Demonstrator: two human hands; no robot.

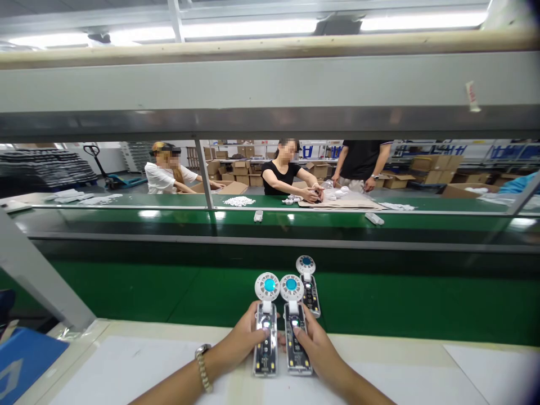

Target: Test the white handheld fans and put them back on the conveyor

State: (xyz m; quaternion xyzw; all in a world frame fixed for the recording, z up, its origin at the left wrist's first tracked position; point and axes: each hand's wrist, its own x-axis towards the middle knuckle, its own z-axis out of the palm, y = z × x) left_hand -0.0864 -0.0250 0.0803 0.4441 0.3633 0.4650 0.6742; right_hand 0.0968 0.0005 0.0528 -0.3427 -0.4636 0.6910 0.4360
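Observation:
My left hand (247, 340) is closed round a handheld device (265, 354) with a clear body, dark circuit board and round white fan head with a blue centre. Its thumb rests near a lit spot on the front. My right hand (314, 340) grips a similar device (297, 351), held upright beside the first, thumb also near a lit spot. The two heads are almost touching. Just behind the right one, a third such device (311, 295) lies on the green surface. Parts of the fingers are hidden behind the devices.
A white worktable (169, 365) lies below my hands, with a green conveyor (139, 289) beyond. Farther back are white parts (239, 201), two seated people and one standing. A blue item (31, 360) sits left; a metal post (46, 275) rises there.

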